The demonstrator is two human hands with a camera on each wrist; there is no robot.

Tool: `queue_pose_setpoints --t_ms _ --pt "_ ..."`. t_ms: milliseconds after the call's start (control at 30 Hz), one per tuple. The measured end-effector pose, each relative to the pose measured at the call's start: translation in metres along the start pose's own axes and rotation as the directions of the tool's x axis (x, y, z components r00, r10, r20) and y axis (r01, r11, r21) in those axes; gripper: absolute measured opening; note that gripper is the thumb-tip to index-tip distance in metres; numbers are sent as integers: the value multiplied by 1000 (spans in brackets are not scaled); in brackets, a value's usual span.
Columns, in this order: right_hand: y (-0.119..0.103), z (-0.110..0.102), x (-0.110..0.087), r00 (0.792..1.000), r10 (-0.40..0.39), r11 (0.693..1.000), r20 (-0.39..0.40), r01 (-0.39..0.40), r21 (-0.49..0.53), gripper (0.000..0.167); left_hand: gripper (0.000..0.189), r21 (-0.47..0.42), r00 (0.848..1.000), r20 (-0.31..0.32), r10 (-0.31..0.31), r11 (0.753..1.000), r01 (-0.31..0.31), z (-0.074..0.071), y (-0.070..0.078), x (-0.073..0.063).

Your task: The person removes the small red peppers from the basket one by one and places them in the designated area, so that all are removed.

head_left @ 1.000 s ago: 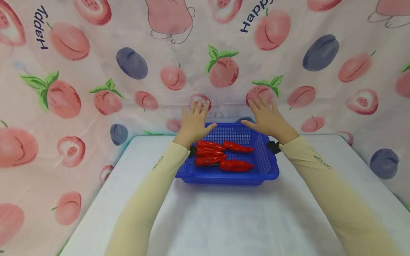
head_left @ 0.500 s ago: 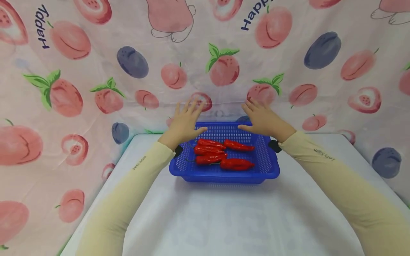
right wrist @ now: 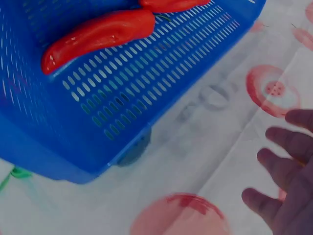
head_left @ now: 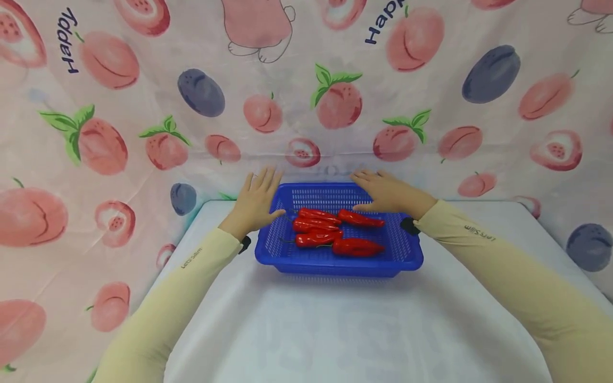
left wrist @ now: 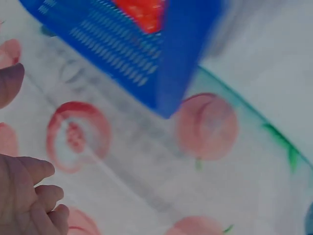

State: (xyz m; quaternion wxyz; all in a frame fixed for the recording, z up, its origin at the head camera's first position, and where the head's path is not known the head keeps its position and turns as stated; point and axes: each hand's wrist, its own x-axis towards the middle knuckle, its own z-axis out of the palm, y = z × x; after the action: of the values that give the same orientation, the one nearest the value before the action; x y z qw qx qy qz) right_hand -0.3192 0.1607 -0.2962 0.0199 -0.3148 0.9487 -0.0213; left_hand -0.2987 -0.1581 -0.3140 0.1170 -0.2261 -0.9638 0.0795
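A blue plastic basket [head_left: 335,265] with slotted walls stands at the back of the table. Several long red peppers [head_left: 357,247] lie inside it, some with green stems. My left hand [head_left: 253,206] is spread at the basket's left side, fingers pointing away and thumb toward the rim. Over the back right corner reaches my right hand [head_left: 392,193], its fingers extended and thumb overlapping the basket in the head view. In the right wrist view the fingers [right wrist: 281,166] are apart from the basket, holding nothing. Only part of the left hand [left wrist: 29,196] enters the left wrist view.
The table [head_left: 335,330] has a white cover. Directly behind it hangs a pale pink cloth [head_left: 278,32] printed with peaches and plums, which also runs along the left and right sides. Both forearms wear cream sleeves [head_left: 479,250], with dark wrist cameras [head_left: 409,226] below the wrists.
My left hand has moved left and down, from over the basket's back left part to its left side. My right hand has lowered toward the back right corner. The basket and peppers stay put.
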Motion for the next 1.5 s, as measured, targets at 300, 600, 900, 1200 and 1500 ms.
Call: queue_pose_setpoints --t_ms 300,600,900,1200,1500 --pt "27 17 7 1000 -16 959 19 10 282 85 84 -10 999 21 -30 999 30 37 -7 -15" --pt "59 15 10 997 -44 814 68 -3 581 61 83 -34 996 45 -74 997 76 56 -11 -21" --pt "74 28 16 992 -50 695 119 -51 717 53 82 -105 993 71 -93 990 100 64 -12 -24" --pt "73 58 32 973 -123 480 194 -113 870 56 79 -170 994 62 -91 980 101 67 -11 -24" --pt "69 68 45 899 -170 427 403 -301 853 49 76 -205 992 91 -88 973 105 71 -9 -23"
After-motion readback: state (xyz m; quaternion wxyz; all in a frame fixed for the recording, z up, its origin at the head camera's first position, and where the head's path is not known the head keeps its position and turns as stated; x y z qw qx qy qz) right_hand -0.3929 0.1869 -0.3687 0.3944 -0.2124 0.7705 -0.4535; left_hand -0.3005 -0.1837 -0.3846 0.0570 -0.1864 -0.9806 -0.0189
